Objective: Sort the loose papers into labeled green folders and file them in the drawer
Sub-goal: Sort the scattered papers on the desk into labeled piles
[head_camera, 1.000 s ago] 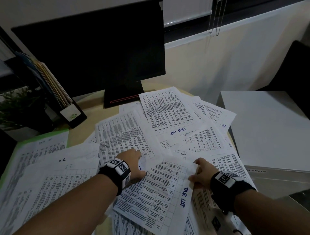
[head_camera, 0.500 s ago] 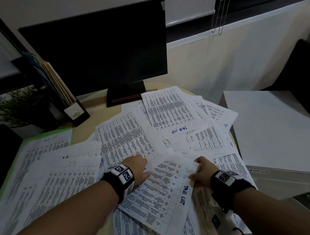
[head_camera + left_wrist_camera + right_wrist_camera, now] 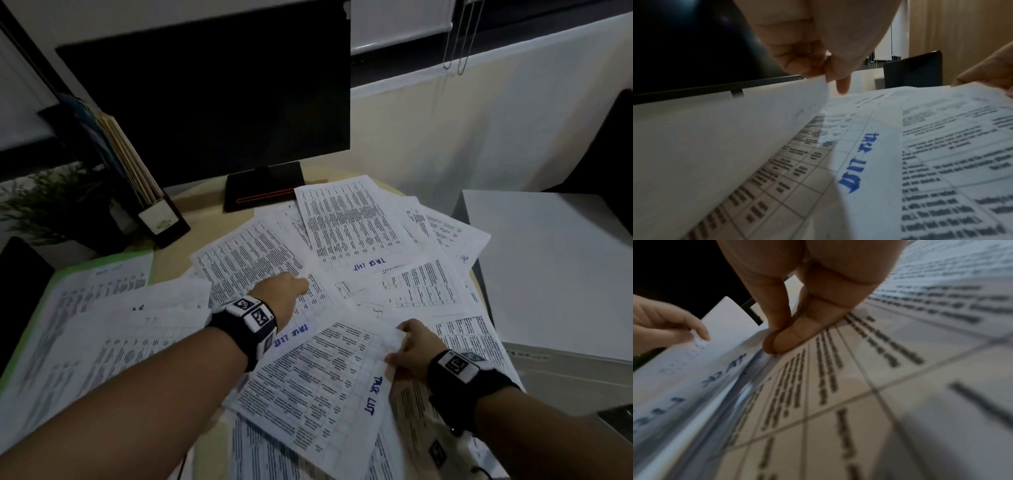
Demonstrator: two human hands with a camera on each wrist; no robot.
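Loose papers [image 3: 346,240] lie fanned over the tabletop [image 3: 171,263] in front of the monitor [image 3: 212,102]. The left hand [image 3: 284,291] pinches the corner of one sheet [image 3: 725,138] between thumb and fingers, lifting it off a page marked "TASK LIST". The right hand [image 3: 411,346], nearer the person than the monitor, pinches the top edge of another printed sheet [image 3: 318,383] between thumb and forefinger. A green folder [image 3: 68,274] with pages on it lies left of the monitor's stand, beside a file holder [image 3: 150,205] and a plant [image 3: 51,205]
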